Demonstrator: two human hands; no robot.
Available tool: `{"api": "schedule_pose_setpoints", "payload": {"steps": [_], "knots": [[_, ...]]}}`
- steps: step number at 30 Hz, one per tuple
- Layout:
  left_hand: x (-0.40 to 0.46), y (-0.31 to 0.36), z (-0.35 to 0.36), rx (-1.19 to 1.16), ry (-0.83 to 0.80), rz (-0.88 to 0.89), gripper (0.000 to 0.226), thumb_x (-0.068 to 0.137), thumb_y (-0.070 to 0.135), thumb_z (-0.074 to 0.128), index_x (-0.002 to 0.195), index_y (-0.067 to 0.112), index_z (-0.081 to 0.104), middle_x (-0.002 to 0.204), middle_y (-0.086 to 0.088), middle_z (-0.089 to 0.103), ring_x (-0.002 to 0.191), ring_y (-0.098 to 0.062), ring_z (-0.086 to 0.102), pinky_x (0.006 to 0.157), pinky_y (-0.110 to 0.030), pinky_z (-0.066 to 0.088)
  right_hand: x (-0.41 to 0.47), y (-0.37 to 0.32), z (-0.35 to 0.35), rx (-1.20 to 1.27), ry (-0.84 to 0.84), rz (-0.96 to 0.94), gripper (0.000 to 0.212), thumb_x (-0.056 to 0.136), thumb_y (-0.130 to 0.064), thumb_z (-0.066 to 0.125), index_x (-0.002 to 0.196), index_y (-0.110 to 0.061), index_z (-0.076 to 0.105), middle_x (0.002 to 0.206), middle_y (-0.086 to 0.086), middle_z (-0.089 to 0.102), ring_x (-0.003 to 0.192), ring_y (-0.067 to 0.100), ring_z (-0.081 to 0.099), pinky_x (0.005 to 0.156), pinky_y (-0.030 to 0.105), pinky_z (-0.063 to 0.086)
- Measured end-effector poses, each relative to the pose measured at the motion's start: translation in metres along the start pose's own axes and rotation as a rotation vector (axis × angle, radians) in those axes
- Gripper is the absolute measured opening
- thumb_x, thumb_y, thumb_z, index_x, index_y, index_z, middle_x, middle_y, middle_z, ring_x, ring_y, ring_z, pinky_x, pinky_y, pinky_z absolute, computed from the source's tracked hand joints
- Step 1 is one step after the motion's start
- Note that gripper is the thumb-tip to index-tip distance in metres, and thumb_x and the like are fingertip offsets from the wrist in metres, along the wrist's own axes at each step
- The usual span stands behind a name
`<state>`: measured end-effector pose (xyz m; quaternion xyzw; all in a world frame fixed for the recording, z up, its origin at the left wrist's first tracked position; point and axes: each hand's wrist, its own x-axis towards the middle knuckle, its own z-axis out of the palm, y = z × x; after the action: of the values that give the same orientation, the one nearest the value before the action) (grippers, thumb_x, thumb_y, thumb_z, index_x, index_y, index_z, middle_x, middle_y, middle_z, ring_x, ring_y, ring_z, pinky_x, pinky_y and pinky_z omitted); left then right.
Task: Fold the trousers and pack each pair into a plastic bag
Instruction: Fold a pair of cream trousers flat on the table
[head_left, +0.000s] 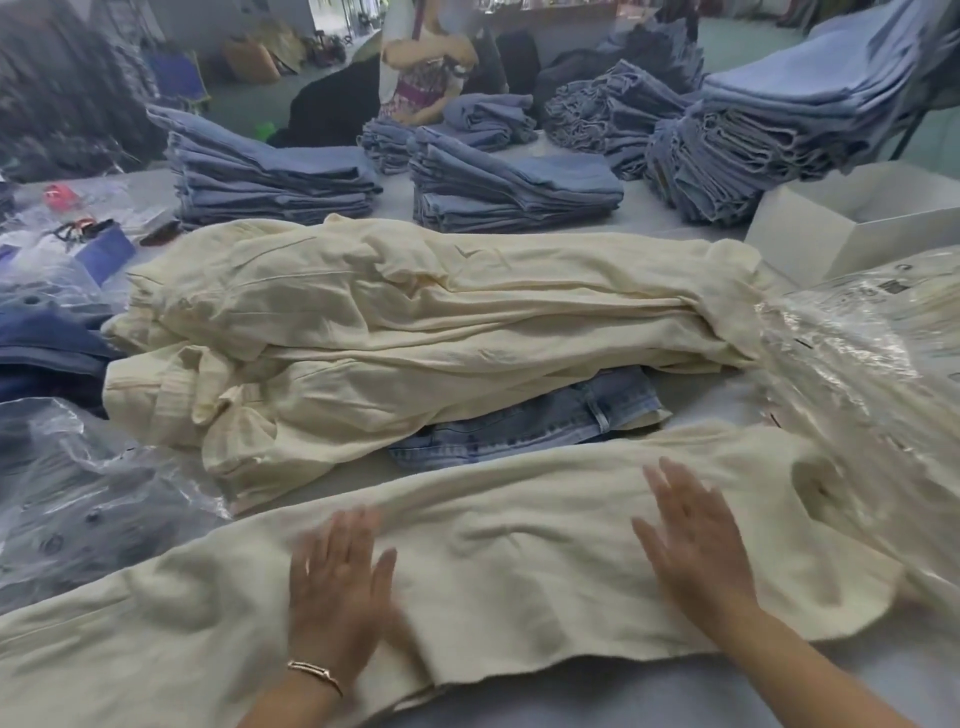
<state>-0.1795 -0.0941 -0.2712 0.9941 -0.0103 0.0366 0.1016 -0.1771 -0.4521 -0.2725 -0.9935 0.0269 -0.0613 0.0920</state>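
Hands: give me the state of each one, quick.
Left hand: open, flat on the cream trousers, holding nothing.
Right hand: open, flat on the same trousers, holding nothing.

Bare table (857, 670) is showing only at the near right corner, giving open passage there. A heap of cream trousers (415, 322) is lying across mid-table, blocking reach to the folded denim stacks (270, 182) behind. Clear plastic bags (852, 374) are crowding the right side; bagged dark garments (78, 509) are closing the left. A white box (857, 218) is standing far right.
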Motion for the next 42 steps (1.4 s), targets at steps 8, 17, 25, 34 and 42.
{"api": "schedule_pose_setpoints", "payload": {"steps": [8, 17, 25, 34, 42], "knots": [[-0.005, 0.014, 0.020, 0.002, -0.139, -0.073, 0.063, 0.093, 0.048, 0.019, 0.147, 0.021, 0.036, 0.158, -0.006, 0.023, 0.145, -0.024, 0.021, 0.117, -0.041, 0.017, -0.053, 0.046, -0.013, -0.019, -0.005, 0.107, 0.050, 0.091, -0.036, 0.037, 0.123, -0.008, 0.063, 0.138, 0.016, 0.054, 0.125, 0.029, 0.054, 0.106, 0.049, 0.037], [-0.013, 0.239, 0.011, -0.597, -0.019, 0.348, 0.019, 0.080, 0.001, 0.061, 0.092, 0.014, 0.067, 0.087, 0.004, 0.064, 0.080, -0.015, 0.059, 0.077, -0.030, 0.048, -0.110, 0.111, -0.041, 0.777, 0.312, 0.915, 0.023, 0.085, -0.005, 0.060, 0.108, -0.008, 0.059, 0.098, 0.009, 0.062, 0.087, 0.033, 0.061, 0.078, 0.039, 0.046], [-0.004, 0.415, 0.051, -0.438, -0.395, 0.475, 0.027, 0.089, 0.020, 0.052, 0.111, 0.012, 0.066, 0.115, -0.009, 0.063, 0.108, -0.024, 0.058, 0.093, -0.028, 0.041, -0.073, 0.146, -0.028, 1.415, 0.432, 1.185, 0.015, 0.091, 0.000, 0.052, 0.102, -0.003, 0.062, 0.088, 0.016, 0.065, 0.075, 0.029, 0.059, 0.068, 0.036, 0.046], [0.002, 0.428, 0.065, -0.303, -0.507, 0.270, 0.032, 0.087, 0.050, 0.051, 0.098, 0.024, 0.068, 0.108, -0.005, 0.059, 0.102, -0.023, 0.058, 0.082, -0.028, 0.043, -0.043, 0.153, -0.027, 1.757, 0.412, 1.354, 0.022, 0.094, -0.001, 0.048, 0.074, -0.009, 0.051, 0.048, 0.006, 0.054, 0.033, 0.014, 0.044, 0.029, 0.009, 0.026], [-0.009, 0.421, 0.075, -0.187, -0.357, 0.466, 0.013, 0.087, 0.027, 0.055, 0.088, 0.016, 0.063, 0.102, -0.005, 0.049, 0.092, -0.029, 0.057, 0.074, -0.031, 0.043, -0.064, 0.147, -0.028, 1.499, 0.173, 1.261, 0.020, 0.085, -0.001, 0.057, 0.066, -0.003, 0.055, 0.039, 0.008, 0.052, 0.024, 0.017, 0.043, 0.030, 0.014, 0.028]]}}
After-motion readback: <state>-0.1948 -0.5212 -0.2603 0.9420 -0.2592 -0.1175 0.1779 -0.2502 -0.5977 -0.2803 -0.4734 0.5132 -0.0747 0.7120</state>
